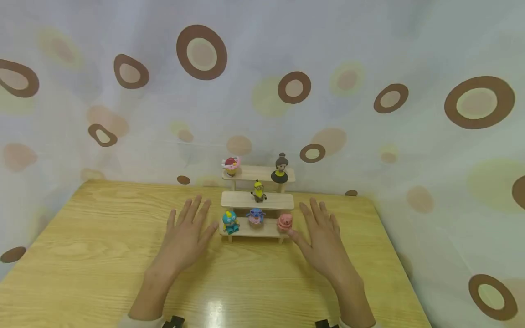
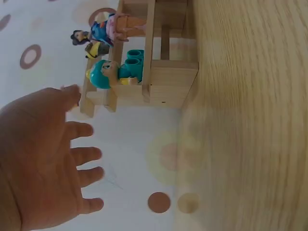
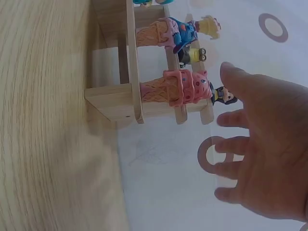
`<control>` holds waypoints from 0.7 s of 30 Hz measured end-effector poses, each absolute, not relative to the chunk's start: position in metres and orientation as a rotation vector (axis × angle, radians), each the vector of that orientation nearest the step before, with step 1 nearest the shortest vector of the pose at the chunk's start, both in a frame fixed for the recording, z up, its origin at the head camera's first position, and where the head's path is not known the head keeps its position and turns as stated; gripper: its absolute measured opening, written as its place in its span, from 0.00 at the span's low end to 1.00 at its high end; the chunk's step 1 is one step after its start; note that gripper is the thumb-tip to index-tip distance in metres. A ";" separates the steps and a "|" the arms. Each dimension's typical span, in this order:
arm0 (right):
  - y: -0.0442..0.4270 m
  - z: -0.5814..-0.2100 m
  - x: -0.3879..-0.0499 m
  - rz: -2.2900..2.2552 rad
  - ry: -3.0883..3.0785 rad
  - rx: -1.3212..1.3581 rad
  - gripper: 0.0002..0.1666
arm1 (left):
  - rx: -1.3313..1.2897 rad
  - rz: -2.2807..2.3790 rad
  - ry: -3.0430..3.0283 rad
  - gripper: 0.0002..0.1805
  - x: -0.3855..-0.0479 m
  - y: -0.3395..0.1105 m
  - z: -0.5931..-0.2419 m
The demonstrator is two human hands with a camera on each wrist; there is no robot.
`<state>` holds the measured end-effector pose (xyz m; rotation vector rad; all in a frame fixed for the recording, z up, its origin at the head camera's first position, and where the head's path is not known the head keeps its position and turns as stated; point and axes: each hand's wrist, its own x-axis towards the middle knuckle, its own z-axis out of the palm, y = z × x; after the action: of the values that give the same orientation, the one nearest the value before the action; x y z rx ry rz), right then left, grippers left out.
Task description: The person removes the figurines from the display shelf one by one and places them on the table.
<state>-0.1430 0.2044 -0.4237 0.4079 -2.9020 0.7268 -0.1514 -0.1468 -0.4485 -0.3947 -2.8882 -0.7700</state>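
A three-tier wooden display stand (image 1: 235, 200) stands near the back of the table, bearing several small figurines. On the bottom tier are a teal-helmeted figurine (image 1: 230, 222), a blue figurine (image 1: 256, 217) on a cone-like base and a pink bear figurine (image 1: 285, 222). A yellow minion figurine (image 1: 258, 192) occupies the middle tier. The top one bears a pink-and-red cupcake-like figurine (image 1: 231, 166) and a dark-haired figurine (image 1: 280, 168). My left hand (image 1: 182, 241) hovers left of the stand, fingers spread. To its right, my right hand (image 1: 324, 243) is likewise spread; both wrist views show them apart from the figurines.
The wooden table (image 1: 102, 255) extends in front of the stand and to both sides. Behind it and at the sides hangs a pale sheet (image 1: 246, 27) with brown ring patterns, close to the stand's back.
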 end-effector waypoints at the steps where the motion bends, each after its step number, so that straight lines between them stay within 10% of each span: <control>1: 0.204 -0.424 -0.144 0.756 -2.885 0.410 0.47 | -0.395 -0.860 -2.860 0.39 -0.155 -0.148 -0.449; 12: 0.197 -0.441 -0.161 1.045 -2.700 0.478 0.38 | -0.195 -2.272 -2.254 0.41 -0.213 -0.135 -0.456; 21: 0.188 -0.456 -0.162 1.130 -2.601 0.477 0.34 | -0.250 -2.474 -2.224 0.36 -0.219 -0.114 -0.477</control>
<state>-0.1621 0.1882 -0.4563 0.4773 -2.6011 1.1297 -0.2190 -0.1142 -0.4770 -0.2505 -2.2244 -2.4736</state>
